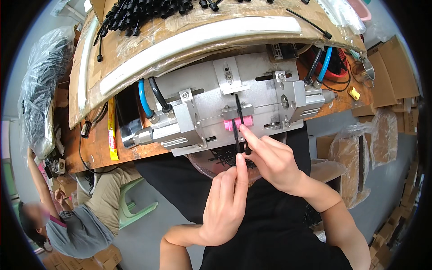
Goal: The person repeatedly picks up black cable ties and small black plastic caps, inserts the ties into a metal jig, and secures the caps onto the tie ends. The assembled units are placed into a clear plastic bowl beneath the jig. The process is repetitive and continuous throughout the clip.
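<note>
My left hand [225, 204] is closed with its fingertips pinched at the lower end of a thin black plastic rod [236, 137]. My right hand [275, 162] grips a second thin black rod [240, 108], index finger laid along it and a black knob end near the thumb. Both rods point away from me over a pink block [246, 121] at the middle of a silver metal clamping fixture [207, 85]. The rods lie close together, and I cannot tell whether they touch the block. Below the fixture, a clear bowl [198, 162] with several black pieces is partly hidden by my hands.
Cylinders with blue and black hoses flank the fixture [148, 99]. A cardboard shelf [202, 49] above bears a heap of black rods [148, 13]. A yellow tube-shaped packet [112, 135] lies left on the wooden table [92, 150]. Another person [85, 225] sits at far left.
</note>
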A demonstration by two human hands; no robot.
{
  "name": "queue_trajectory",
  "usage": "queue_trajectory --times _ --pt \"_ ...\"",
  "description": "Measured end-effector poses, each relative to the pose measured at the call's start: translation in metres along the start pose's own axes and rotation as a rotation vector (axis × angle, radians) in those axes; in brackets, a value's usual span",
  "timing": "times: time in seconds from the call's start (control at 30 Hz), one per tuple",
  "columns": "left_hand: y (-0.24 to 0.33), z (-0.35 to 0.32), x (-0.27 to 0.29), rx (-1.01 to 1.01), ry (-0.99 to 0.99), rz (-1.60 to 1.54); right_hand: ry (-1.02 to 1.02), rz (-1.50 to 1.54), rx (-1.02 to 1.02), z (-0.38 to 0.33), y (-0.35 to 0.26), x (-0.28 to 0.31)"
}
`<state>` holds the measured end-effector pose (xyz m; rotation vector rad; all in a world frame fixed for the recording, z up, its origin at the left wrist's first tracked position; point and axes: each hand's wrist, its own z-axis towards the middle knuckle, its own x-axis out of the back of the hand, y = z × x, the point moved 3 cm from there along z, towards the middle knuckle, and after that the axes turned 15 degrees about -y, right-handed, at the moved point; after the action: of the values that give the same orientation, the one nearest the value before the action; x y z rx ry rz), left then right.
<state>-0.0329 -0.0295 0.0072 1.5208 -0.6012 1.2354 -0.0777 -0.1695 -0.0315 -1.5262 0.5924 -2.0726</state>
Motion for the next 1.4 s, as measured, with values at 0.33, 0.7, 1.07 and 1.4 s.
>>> queue_trajectory --times 0.33,0.7,1.07,1.4 --pt "0.004 -0.015 0.006 -0.056 0.169 -0.096 -0.02 -0.048 -0.032 0.008 0.0 -0.001" --pt "-0.037 -0.026 -0.027 0.053 -0.289 -0.034 0.284 -0.325 -0.05 0.028 -0.003 0.112" --pt "-0.098 0.222 0.118 -0.263 0.219 0.254 -0.127 -0.572 0.198 0.22 0.075 0.172" --pt "-0.075 0.148 0.117 -0.236 0.255 0.052 0.045 -0.561 0.018 0.179 0.06 0.213"
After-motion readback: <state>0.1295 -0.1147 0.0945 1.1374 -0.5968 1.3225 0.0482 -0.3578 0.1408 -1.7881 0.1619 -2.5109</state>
